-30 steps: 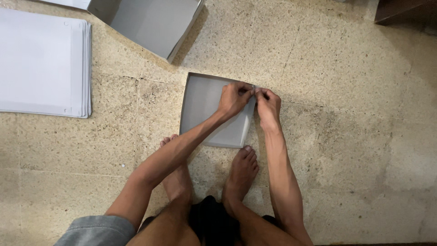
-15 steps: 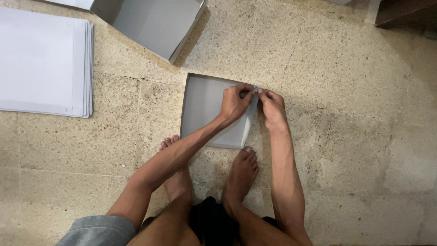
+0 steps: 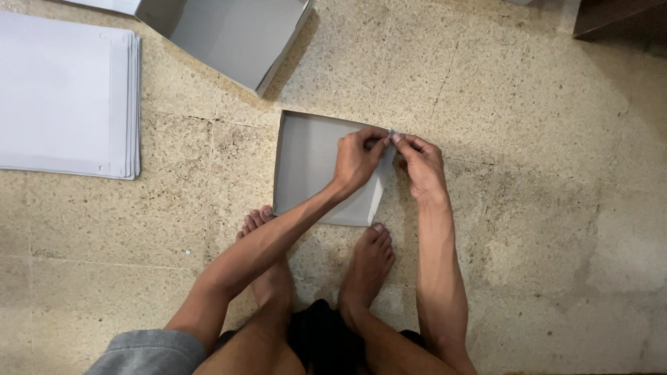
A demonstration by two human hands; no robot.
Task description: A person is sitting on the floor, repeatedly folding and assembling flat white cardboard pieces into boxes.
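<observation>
A grey cardboard box tray (image 3: 306, 167) lies on the stone floor in front of my bare feet. My left hand (image 3: 358, 160) pinches its far right corner from the inner side. My right hand (image 3: 420, 163) pinches the same corner from the outer side, fingertips meeting my left hand's at the top of the box wall. The right wall of the tray leans up between the two hands. Both hands cover the corner itself.
A stack of flat white-grey sheets (image 3: 66, 94) lies at the left. An open grey box (image 3: 229, 35) sits at the top, just beyond the tray. A dark wooden piece (image 3: 618, 17) shows at the top right corner. Speckled floor tiles extend to the right.
Both hands stay on the same corner of the tray with only slight finger shifts; the tray has not moved.
</observation>
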